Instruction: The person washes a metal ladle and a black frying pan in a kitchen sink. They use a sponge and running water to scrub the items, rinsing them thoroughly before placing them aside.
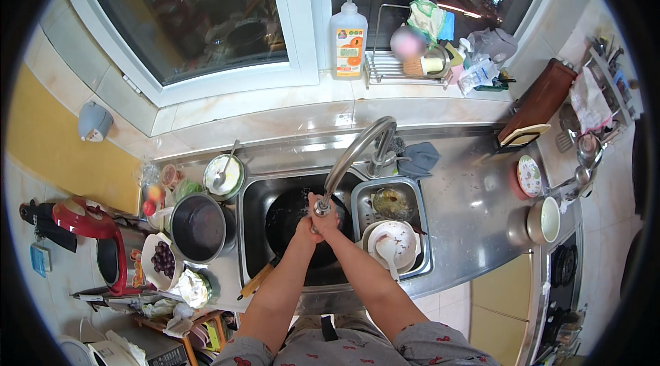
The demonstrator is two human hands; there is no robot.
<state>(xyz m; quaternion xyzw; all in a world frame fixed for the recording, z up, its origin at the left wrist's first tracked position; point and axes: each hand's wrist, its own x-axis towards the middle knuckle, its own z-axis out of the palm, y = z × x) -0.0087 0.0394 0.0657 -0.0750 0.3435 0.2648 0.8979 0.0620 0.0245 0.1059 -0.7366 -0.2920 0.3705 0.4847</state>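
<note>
Both of my hands meet beneath the spout of a curved metal faucet [356, 152], over the larger sink basin [252, 242]. My left hand [311, 227] presses against my right hand [326, 219], and the spout's end covers part of them. Whether anything is between the palms cannot be seen. Below them a black wok [283, 232] lies in the basin, its wooden handle [256, 281] leaning over the front left rim. In the smaller basin, to the right, are stacked bowls with a white spoon [386, 250] and a bowl with yellowish residue [392, 203].
Left of the sink stand a dark inner pot [198, 227], a bowl of grapes [154, 268] and a red rice cooker [121, 258]. A grey cloth [418, 160] lies behind the small basin. A pale bowl [544, 219] and a patterned dish [529, 176] are at the right. A large pump bottle [349, 46] stands on the sill.
</note>
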